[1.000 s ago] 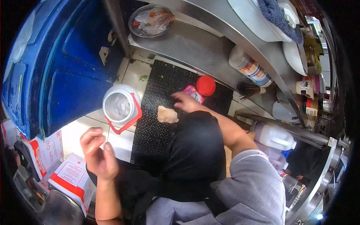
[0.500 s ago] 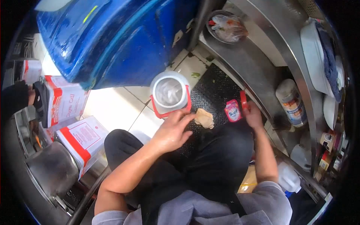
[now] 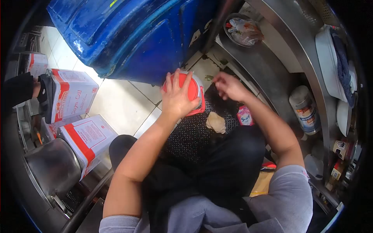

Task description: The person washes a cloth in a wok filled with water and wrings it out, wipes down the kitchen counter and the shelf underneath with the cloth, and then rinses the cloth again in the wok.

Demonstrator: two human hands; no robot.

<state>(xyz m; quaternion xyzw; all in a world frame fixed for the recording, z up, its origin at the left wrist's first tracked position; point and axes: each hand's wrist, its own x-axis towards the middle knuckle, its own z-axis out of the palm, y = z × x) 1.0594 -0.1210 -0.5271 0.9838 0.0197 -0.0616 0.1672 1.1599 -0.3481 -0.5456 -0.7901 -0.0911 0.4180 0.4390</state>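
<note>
A white jar [image 3: 200,84] with a red handle stands on the floor at the edge of a black perforated mat [image 3: 186,136]. My left hand [image 3: 177,93] covers the red lid [image 3: 192,91] on top of the jar, fingers spread over it and thumb down its side. Just right of the jar, my right hand [image 3: 230,86] hovers with loosely bent fingers and nothing visible in them. A crumpled beige cloth-like piece [image 3: 216,122] lies on the mat. Beside it is a pink Surf packet [image 3: 244,115], partly behind my right forearm.
A large blue plastic container [image 3: 136,42] stands ahead. Soya oil boxes [image 3: 77,95] and a metal pot [image 3: 52,165] are at left, where another person's dark sleeve [image 3: 17,90] reaches in. Metal shelving [image 3: 268,66] on the right bears a bowl with a plastic bag [image 3: 245,32] and a labelled bottle [image 3: 304,110].
The red lid has moved from my right hand, beside the packet, onto the jar's open mouth. My left hand has moved up onto it. My right hand has shifted forward and left, without the lid.
</note>
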